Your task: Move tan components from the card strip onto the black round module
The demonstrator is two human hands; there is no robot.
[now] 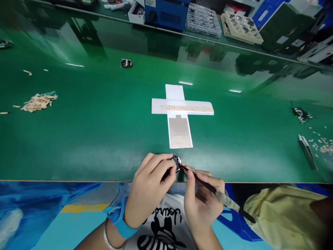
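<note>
Near the front edge of the table, my left hand is closed on a small round black electronic part, its fingertips pinching the left side. Silvery spots show on the part's face. My right hand grips a slim black hand tool with a taped handle like a pen. The tool's thin tip meets the right side of the part; whether it is tweezers or a pick I cannot tell. Just beyond both hands lie a white card with a grey panel and, across it, a white strip bearing small tan pieces.
On the green table lie a pile of tan slips, another round black part, tweezers and scattered pale bits. A blue box and a clear compartment tray stand on the back shelf. A person in yellow sits at right.
</note>
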